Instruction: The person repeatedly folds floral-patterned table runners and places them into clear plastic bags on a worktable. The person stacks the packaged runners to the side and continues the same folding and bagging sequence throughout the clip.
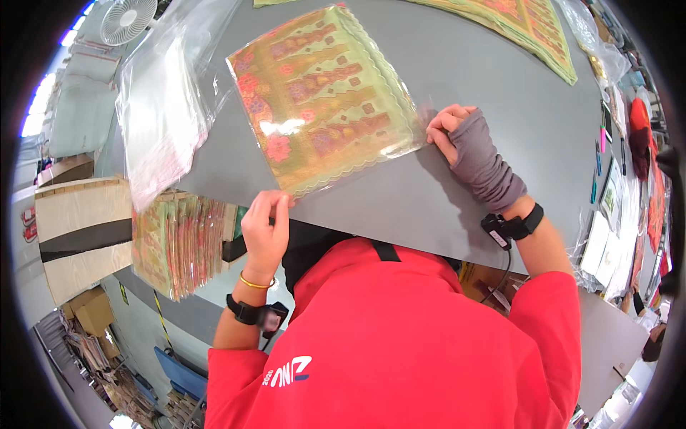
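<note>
A folded green and orange patterned cloth (325,93) with pink flowers and a scalloped edge lies flat on the grey table inside a clear plastic bag (396,149). My left hand (264,232) pinches the bag's near corner at the table's front edge, thumb and fingertips together. On the other side, my right hand (457,136), in a grey fingerless sleeve, has its fingers curled closed on the bag's right edge. Glare covers parts of the plastic.
A pile of clear plastic bags (161,114) lies at the left. Below it, several packed patterned cloths (179,243) stand in a row beside a wooden-looking box (82,225). More green cloth (514,28) lies at the far right. Pens (595,175) and papers line the right side.
</note>
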